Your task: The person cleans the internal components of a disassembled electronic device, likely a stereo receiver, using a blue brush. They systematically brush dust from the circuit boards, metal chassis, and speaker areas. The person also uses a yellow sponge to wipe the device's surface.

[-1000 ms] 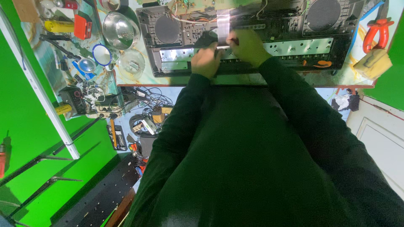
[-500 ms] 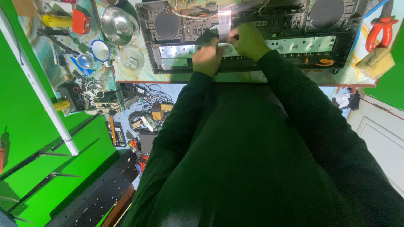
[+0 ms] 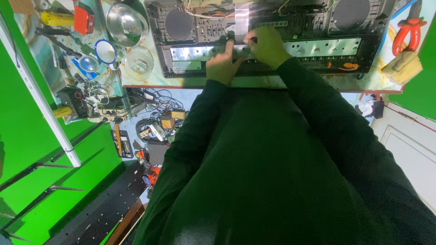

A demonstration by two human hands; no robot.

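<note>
We have both hands on the opened stereo chassis (image 3: pixel 272 41), which lies flat on the surface (image 3: pixel 136 77) with its long axis running left-right across the view. The flat ribbon cable (image 3: pixel 241 16) is the landmark: a pale strip at mid-chassis, running straight away from us, so crosswise to the chassis axis.

Left hand (image 3: pixel 222 63) sits just on the near-left side of the cable's lower end, fingers (image 3: pixel 230 45) curled and pointing up toward it. Right hand (image 3: pixel 268 45) is just right of the cable, fingers closed in a pinch near the cable's base. We can't tell if either pinch actually has the cable or a connector beneath it, since the contact point is hidden.

Right hand looks marginally nearer the cable end. Metal bowl (image 3: pixel 127 22) is well left of the cable, red pliers (image 3: pixel 406 34) well right.
</note>
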